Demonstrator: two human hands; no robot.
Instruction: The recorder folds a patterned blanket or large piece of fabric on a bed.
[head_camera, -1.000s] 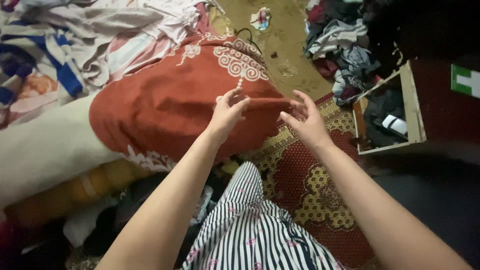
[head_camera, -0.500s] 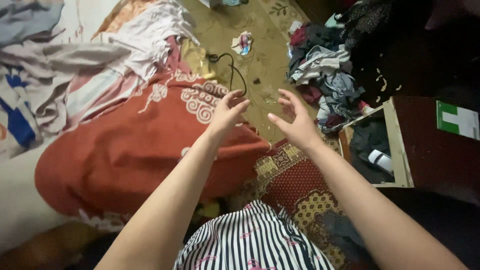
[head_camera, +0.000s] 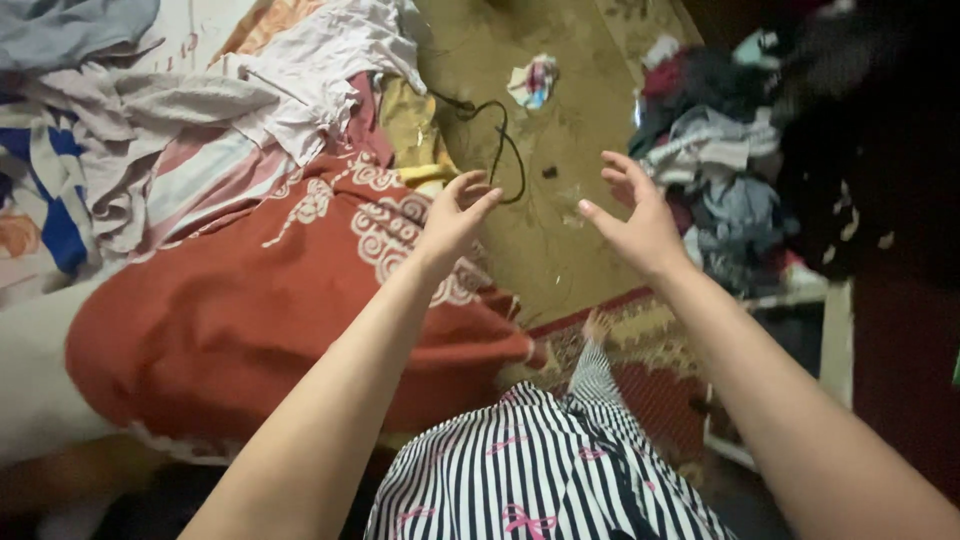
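Both hands raised mid-frame, empty: left hand (head_camera: 452, 218) and right hand (head_camera: 632, 222), fingers spread wide. Red patterned cloth (head_camera: 270, 310) spread at left-centre, just beneath the left hand. Seemingly between grips; next, lowering to pinch its edge.

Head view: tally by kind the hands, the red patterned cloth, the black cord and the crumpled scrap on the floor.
Hands: 2, left hand and right hand, both empty with fingers spread
Red patterned cloth: 1
Black cord: 1
Crumpled scrap: 1
Total: 5
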